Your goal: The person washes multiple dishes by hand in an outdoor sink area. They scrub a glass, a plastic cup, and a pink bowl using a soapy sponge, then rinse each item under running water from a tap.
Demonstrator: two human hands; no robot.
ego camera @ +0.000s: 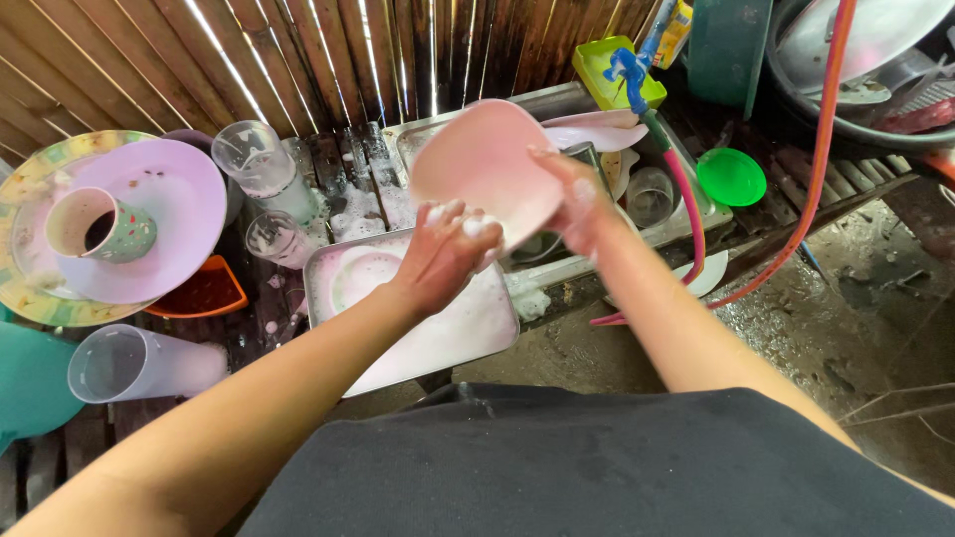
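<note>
While two soapy hands, left hand (445,251) and right hand (580,204), grip one pink plate (484,164); three clear cups (261,159) stand left.

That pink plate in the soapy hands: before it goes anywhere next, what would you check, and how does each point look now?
1. Hold on the pink plate: right hand holds its edge, left hand rubs its lower rim. Ok.
2. Slipperiness: foam covers the left fingers, so a slip seems possible. Not ok.
3. Plate clean all over: near face looks smooth, far face hidden. Cannot tell.
4. Landing spot below: the soapy metal tray already holds another plate in suds. Ok, but tight.
5. Rinse tray behind: crowded with a glass and plates. Not ok.
6. Blue tap running: cannot tell.
</note>
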